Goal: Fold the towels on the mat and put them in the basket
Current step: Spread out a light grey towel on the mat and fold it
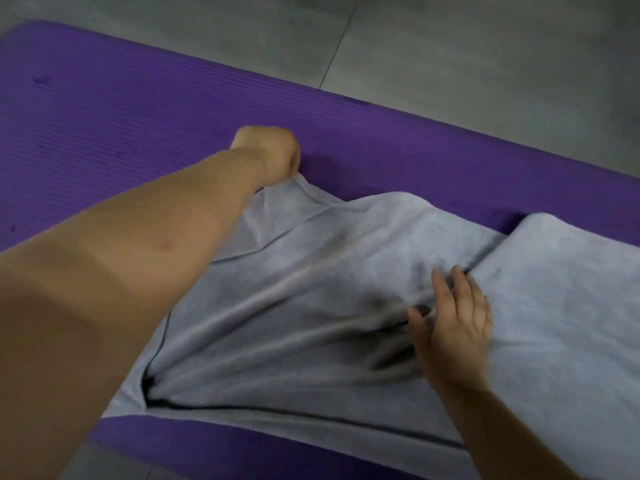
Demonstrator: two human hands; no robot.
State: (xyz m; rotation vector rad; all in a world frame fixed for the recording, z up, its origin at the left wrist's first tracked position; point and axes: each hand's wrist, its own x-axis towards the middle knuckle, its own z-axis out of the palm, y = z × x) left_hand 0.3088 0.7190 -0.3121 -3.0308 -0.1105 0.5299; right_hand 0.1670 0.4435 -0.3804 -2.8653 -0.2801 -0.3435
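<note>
While the left grip (pixel 268 152) clenches the soft grey towel (pixel 311 271) corner and the right grip (pixel 457 327) presses flat-fingered, tugging could bunch it.

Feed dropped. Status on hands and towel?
Left hand grips grey cloth towel, far corner. Right hand flat on its rumpled middle. Purple ribbed mat underneath; nothing blocking.

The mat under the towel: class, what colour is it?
The mat is purple, finely ribbed; head view.
</note>
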